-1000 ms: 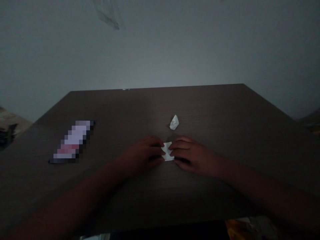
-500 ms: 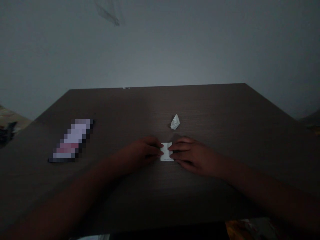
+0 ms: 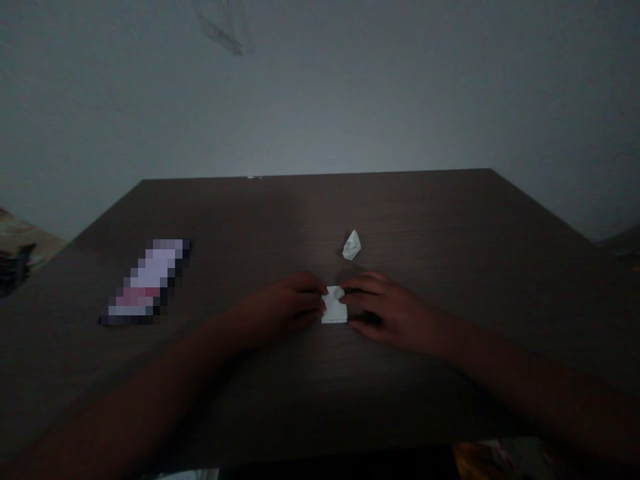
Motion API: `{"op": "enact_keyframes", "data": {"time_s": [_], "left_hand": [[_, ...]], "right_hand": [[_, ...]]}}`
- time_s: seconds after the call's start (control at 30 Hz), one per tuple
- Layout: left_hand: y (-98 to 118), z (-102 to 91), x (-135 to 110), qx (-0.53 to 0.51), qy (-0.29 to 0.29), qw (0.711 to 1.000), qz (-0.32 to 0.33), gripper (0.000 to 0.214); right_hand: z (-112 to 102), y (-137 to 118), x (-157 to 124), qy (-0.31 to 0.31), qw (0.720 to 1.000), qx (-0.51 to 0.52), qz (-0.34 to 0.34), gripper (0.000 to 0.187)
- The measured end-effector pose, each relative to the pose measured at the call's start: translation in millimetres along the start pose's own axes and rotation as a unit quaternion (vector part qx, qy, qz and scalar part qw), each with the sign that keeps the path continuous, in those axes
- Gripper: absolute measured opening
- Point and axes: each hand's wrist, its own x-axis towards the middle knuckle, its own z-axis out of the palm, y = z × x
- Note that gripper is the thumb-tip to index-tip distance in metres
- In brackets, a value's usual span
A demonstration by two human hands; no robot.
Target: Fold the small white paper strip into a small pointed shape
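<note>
A small square of folded white paper (image 3: 334, 312) lies on the dark table between my two hands. The fingertips of my left hand (image 3: 289, 305) hold its left edge, thumb and fingers close together. My right hand (image 3: 390, 310) grips the paper's right side, its upper fingers at the top right corner and the thumb near the lower right corner. The fingertips partly hide both side edges. Just beyond the hands sits a crumpled, pointed piece of white paper (image 3: 352, 245), touched by neither hand.
A phone (image 3: 147, 280) with a blurred-out screen lies to the left on the brown wood-grain table (image 3: 280, 227). Behind the table's far edge rises a pale wall (image 3: 350, 87). A small white scrap (image 3: 255, 177) shows at that edge.
The right fingers have drawn back a little from the middle of the paper towards its right edge, showing more of its surface. The left hand stays nearly in place.
</note>
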Motion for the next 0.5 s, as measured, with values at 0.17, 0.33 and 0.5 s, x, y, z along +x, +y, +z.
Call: {"op": "enact_keyframes", "data": {"time_s": [0.17, 0.33, 0.5], "left_hand": [[-1.1, 3.2, 1.3, -0.006, 0.004, 1.0, 0.005, 0.019], [-6.1, 4.7, 0.6, -0.044, 0.019, 0.999, 0.002, 0.016], [-5.1, -4.3, 0.6, -0.067, 0.008, 0.998, 0.006, 0.017]], "right_hand": [[0.6, 2.8, -0.2, -0.006, 0.999, 0.036, 0.027, 0.037], [0.6, 5.8, 0.3, -0.012, 0.998, 0.061, 0.02, 0.027], [-0.3, 5.0, 1.6, -0.023, 0.999, 0.041, 0.003, 0.026]]}}
